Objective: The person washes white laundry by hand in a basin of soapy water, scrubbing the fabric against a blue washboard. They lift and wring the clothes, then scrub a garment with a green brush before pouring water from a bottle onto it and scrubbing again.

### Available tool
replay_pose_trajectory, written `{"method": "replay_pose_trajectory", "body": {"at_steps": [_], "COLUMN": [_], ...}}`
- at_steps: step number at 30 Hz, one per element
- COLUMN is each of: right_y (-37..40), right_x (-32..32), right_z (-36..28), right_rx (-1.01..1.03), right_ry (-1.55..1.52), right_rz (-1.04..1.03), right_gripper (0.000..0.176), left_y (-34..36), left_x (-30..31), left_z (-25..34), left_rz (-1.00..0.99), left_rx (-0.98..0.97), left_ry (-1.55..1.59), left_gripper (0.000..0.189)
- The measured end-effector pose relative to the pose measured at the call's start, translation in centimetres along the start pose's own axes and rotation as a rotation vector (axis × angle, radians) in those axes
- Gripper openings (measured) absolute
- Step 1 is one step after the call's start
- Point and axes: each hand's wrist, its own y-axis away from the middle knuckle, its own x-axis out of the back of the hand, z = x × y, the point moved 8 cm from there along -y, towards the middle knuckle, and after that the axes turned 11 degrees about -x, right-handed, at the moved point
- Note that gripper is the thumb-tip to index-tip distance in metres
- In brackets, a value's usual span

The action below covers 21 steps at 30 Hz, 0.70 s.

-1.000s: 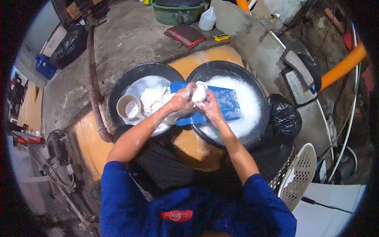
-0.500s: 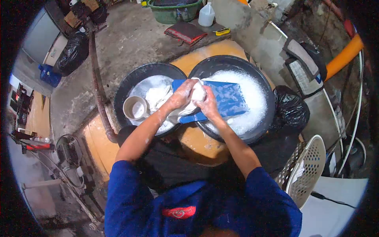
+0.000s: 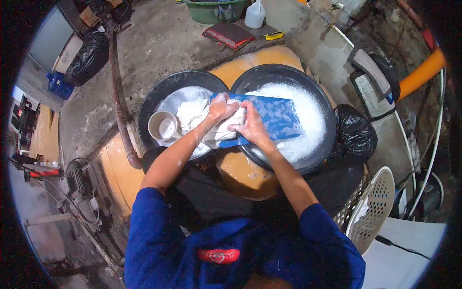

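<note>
Bunched white cloth (image 3: 228, 129) lies over the left end of a blue washboard (image 3: 274, 115). My left hand (image 3: 222, 109) is closed on the cloth from the left, and my right hand (image 3: 252, 126) grips it from the right. Both hands are wet with suds. The washboard bridges a left black basin (image 3: 159, 94) and a right black basin (image 3: 317, 159), which holds thick white foam (image 3: 315, 120). More of the cloth trails into the left basin. There, a whitish dipper (image 3: 163, 126) rests beside it.
A perforated beige basket (image 3: 373, 212) leans at the lower right. Black plastic bags (image 3: 354, 132) sit beside the right basin. Beyond the basins are a green tub (image 3: 215, 12), a white jug (image 3: 255, 15), a yellow-handled brush (image 3: 274, 35) and a folded dark red item (image 3: 228, 36).
The cloth between my hands has gone from a tight bunch to a wider, lower spread. My right hand has turned, its fingers now farther apart around the cloth. The camera view has shifted slightly.
</note>
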Motion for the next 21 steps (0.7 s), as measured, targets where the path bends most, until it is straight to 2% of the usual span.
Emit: {"method": "replay_pose_trajectory", "body": {"at_steps": [3,6,10,15,21], "right_y": [-0.1,-0.2,-0.1,1.0,0.7], "right_x": [0.0,0.3,0.2,-0.1,-0.6], "right_z": [1.0,2.1,1.7,-0.1,2.0], "right_rx": [0.025,0.062,0.166,0.217,0.144], "right_ry": [0.065,0.105,0.1,0.107,0.156], "right_rz": [0.1,0.156,0.163,0.208,0.203], "right_gripper": [0.059,0.052,0.039,0.033,0.034], "left_y": [0.7,1.0,0.2,0.0,0.5], "left_x": [0.8,0.7,0.0,-0.8,-0.4], "left_z": [2.6,3.8,1.5,-0.9,1.5], "left_rz": [-0.039,0.08,0.022,-0.085,0.006], "left_rx": [0.007,-0.126,-0.045,0.141,-0.065], "left_ry": [-0.158,-0.265,-0.149,-0.018,-0.212], "left_gripper": [0.048,0.042,0.043,0.051,0.045]}}
